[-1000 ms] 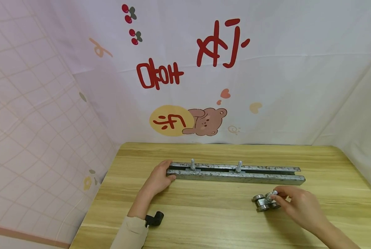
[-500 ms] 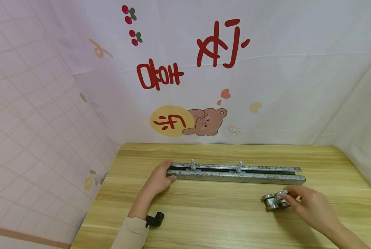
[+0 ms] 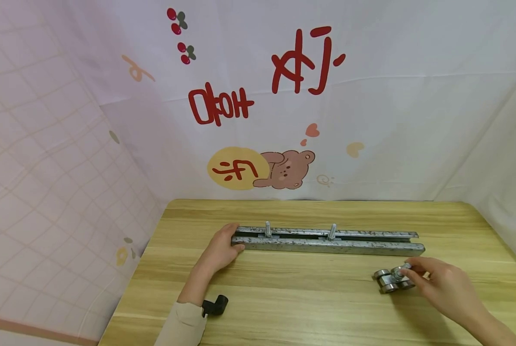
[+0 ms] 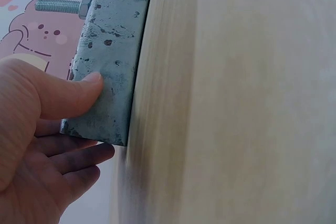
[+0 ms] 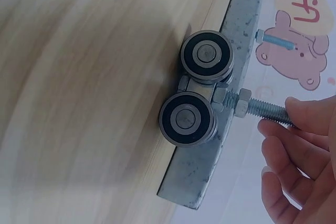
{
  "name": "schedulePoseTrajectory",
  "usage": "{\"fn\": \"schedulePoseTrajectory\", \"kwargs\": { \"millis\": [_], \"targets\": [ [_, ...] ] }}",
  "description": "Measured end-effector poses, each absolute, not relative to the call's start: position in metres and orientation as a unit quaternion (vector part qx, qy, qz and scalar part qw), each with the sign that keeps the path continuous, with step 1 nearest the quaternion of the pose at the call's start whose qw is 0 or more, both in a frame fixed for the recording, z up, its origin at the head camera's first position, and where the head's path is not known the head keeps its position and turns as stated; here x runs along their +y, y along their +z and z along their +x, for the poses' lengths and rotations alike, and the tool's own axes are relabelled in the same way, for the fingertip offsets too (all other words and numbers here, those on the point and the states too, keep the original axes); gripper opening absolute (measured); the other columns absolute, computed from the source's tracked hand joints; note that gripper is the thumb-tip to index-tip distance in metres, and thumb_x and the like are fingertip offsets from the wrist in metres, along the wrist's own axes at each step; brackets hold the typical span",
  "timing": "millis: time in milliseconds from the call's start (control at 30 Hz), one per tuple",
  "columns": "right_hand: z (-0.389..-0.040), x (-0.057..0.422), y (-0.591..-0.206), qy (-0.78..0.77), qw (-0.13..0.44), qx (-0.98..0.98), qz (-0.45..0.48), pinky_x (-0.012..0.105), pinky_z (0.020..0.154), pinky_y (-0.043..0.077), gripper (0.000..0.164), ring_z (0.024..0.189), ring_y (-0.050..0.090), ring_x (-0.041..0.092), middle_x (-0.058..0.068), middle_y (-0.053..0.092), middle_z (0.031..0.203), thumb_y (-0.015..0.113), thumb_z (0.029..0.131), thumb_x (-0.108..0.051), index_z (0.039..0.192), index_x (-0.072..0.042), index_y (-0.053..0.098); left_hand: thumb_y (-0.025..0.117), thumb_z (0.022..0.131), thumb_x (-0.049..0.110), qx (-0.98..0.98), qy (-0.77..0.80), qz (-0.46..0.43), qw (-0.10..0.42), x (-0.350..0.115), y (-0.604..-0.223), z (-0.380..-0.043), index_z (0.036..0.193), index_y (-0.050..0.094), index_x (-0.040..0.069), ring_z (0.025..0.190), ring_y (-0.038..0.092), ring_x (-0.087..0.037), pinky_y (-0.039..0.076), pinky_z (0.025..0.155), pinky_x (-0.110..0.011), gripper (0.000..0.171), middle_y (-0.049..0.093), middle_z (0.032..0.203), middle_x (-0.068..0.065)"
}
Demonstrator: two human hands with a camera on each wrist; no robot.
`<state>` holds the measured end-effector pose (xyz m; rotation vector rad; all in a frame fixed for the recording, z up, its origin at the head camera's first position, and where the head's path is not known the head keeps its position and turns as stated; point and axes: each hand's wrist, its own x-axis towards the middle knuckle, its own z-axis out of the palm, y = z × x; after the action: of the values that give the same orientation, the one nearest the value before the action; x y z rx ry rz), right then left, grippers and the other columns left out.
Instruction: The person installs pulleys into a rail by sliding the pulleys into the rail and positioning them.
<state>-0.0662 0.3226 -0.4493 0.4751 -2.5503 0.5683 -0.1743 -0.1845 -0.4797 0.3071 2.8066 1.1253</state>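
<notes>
A long galvanised steel rail (image 3: pixel 349 247) with a slot along its top lies across the table. Two upright threaded bolts (image 3: pixel 333 232) stick up out of the slot. My left hand (image 3: pixel 220 247) grips the rail's left end, its thumb (image 4: pixel 84 95) on the near face. In front of the rail's right end is a roller trolley (image 3: pixel 389 281) with steel wheels (image 5: pixel 185 119) and a threaded bolt carrying a nut (image 5: pixel 243 103). My right hand (image 3: pixel 446 288) pinches the tip of that bolt between thumb and fingers, the trolley's wheels close over the table top.
The wooden table (image 3: pixel 284 307) has its back edge against a white printed cloth (image 3: pixel 392 120). Patterned cloth (image 3: pixel 46 168) also hangs at the left. A black piece (image 3: pixel 215 304) sits at my left wrist by the sleeve (image 3: pixel 182 322).
My right hand has moved the roller trolley to the right along the table, toward and level with the rail's right end. The left hand and the rail have stayed put.
</notes>
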Motion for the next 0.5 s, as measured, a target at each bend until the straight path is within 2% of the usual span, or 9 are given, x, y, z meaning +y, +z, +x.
{"fn": "schedulePoseTrajectory", "kwargs": {
  "millis": [500],
  "targets": [
    [-0.068,0.352,-0.45,0.18,0.252,-0.937,0.164,0.015,0.047,0.039,0.019,0.06,0.052,-0.009,-0.01,0.07,0.072,0.091,0.076,-0.007,0.089,-0.012,0.077,0.076,0.097,0.01,0.922,0.372,0.099,0.048,-0.184,-0.479,-0.174,0.156,0.045,-0.003,0.147,0.041,-0.043,0.042,0.116,-0.059,0.068,0.042,0.161,-0.023]
  ]
}}
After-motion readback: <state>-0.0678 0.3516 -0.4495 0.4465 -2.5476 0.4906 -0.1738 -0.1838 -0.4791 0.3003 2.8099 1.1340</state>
